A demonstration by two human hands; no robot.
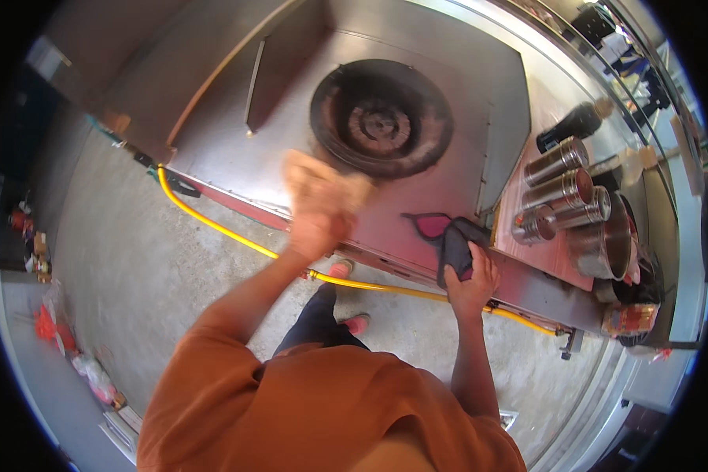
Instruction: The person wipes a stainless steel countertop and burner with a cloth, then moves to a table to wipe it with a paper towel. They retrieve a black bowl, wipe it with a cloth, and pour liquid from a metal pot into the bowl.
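Observation:
My left hand, blurred, is closed on a tan cloth over the steel top of a wok stove, near its front edge. The round black burner ring sits just beyond the cloth. On the right, my right hand grips a dark grey cloth item with pink parts at the stove's front edge. A pink patch with dark edging lies on the metal beside it; whether it is part of the same item I cannot tell.
Steel canisters, a dark bottle and a steel pot stand on the right-hand counter. A yellow hose runs along the stove's front. An upright metal panel rises at the burner's left. Bags and boxes lie at the far left.

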